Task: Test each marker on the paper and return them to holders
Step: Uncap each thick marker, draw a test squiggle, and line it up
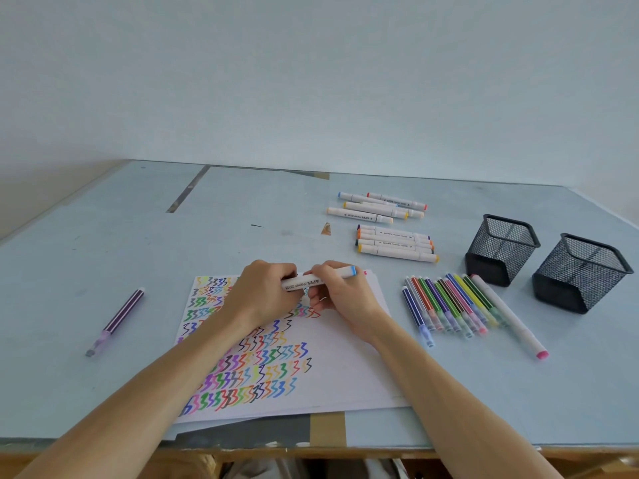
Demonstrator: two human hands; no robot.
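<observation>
Both hands meet over the top of the paper (332,368), sharing one white marker (313,280) with a blue end cap, held roughly level just above the sheet. Left hand (264,292): grip curled round the marker's left end, fingers wrapped over it; that end is hidden, so cannot tell if a cap is on or off there. Right hand (340,295): grip pinching the barrel near the blue-capped end, thumb below, fingers on top.

The paper lies on the light blue counter (138,236), its left and middle covered with rows of coloured zigzag squiggles; right part is blank. More sheets seem stacked under it, edges showing at the bottom.

Right of the paper: a row of thin striped markers (449,305) side by side, touching, tips toward the near edge. One long white marker with a pink end (508,316) lies along the right side of that row.

Far right: two black mesh holders (501,250) and (581,273), standing upright, near each other but apart. Insides look dark, no markers sticking out.

Behind the paper: two groups of white double-ended markers, far group (380,206) loosely piled, nearer group (396,244) lined up tight.

Left of the paper, well apart: single purple striped marker (116,321) lying alone on the counter, angled.
</observation>
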